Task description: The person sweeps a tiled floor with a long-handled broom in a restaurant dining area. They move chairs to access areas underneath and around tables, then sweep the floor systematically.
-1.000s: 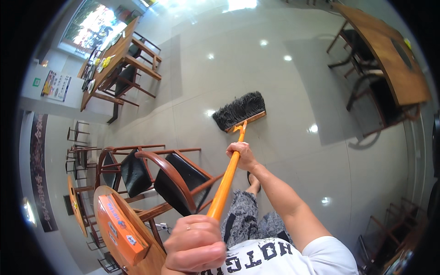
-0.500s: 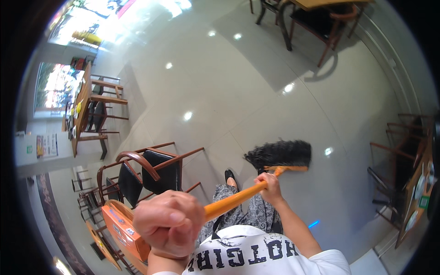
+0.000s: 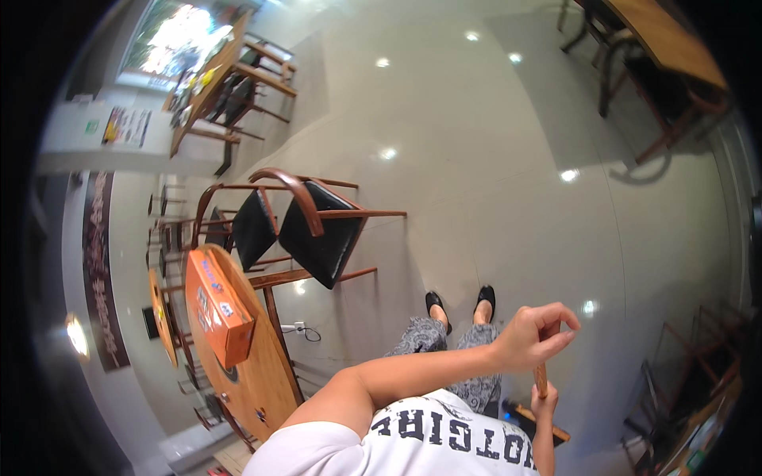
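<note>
My left arm reaches across my body to the right. My left hand (image 3: 533, 337) is curled at the top end of a broom (image 3: 541, 381) with an orange handle. Lower down, my right hand (image 3: 544, 401) is wrapped round the same handle. The handle points steeply down on my right side. Part of the orange broom head shows low by my right hip, mostly hidden behind my right hand, arm and shirt. Its black bristles can hardly be made out.
Left of me stand black-seated wooden chairs (image 3: 321, 238) and a round table (image 3: 274, 381) bearing an orange box (image 3: 218, 305). A cable (image 3: 312, 334) lies near the table. More tables stand far left, at the upper right (image 3: 675, 40) and lower right. Glossy tiled floor (image 3: 476, 174) stretches ahead.
The broom has come back from the floor ahead to my right side. My left hand has crossed from left to right. The view has shifted, and both my feet now show.
</note>
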The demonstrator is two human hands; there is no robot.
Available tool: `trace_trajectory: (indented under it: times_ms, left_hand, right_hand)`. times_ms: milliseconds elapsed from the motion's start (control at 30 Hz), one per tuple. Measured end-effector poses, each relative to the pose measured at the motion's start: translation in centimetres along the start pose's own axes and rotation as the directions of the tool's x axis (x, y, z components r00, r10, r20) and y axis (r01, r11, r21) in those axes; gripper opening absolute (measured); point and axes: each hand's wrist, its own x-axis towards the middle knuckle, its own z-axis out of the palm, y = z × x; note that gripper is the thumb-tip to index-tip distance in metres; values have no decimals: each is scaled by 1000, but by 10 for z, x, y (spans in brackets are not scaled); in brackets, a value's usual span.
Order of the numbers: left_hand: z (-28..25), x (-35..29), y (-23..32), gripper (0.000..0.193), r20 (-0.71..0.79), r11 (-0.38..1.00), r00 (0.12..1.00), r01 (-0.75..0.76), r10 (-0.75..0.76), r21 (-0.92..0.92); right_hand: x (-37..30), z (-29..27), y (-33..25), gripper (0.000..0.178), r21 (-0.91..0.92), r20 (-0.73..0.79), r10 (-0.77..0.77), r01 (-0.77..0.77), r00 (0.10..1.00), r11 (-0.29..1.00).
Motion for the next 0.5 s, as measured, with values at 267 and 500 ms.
trace_trajectory:
  times_ms: [267, 500]
  left_hand:
    - [-91, -52, 76, 10, -351, 992, 928, -122, 124, 29]
    - [-196, -129, 121, 26, -487, 916, 775, -332, 402, 227]
  right_hand:
    - [84, 25, -110, 8, -1, 144, -341, 344, 929, 939]
    - [168, 104, -286, 8, 180, 175, -667, 643, 724, 744]
